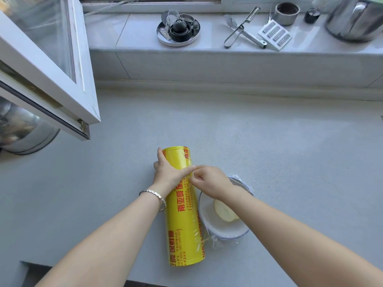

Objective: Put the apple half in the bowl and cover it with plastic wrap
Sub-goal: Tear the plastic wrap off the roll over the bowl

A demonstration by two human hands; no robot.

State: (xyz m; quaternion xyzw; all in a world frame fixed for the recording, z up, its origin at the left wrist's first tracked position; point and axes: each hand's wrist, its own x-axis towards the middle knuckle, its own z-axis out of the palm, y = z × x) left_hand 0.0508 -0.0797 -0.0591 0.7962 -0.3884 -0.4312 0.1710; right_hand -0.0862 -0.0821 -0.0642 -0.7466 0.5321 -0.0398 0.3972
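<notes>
A large yellow roll of plastic wrap (pixel 183 206) lies on the grey counter, its length running away from me. My left hand (pixel 167 169) rests flat on the far part of the roll, fingers spread. Right beside it my right hand (pixel 209 180) pinches the clear film at the roll's right side. A white bowl (pixel 222 228) stands just right of the roll with a pale apple half (pixel 224 211) inside, cut face up. Clear film stretches from the roll over the bowl; my right forearm hides part of the bowl's rim.
An open window sash (pixel 47 65) juts over the counter at the left, above a steel pot (pixel 22 131). On the sill at the back lie a round tray of small parts (pixel 178 30), a peeler (pixel 241 27), a white grater (pixel 274 35) and a steel pot (pixel 356 19).
</notes>
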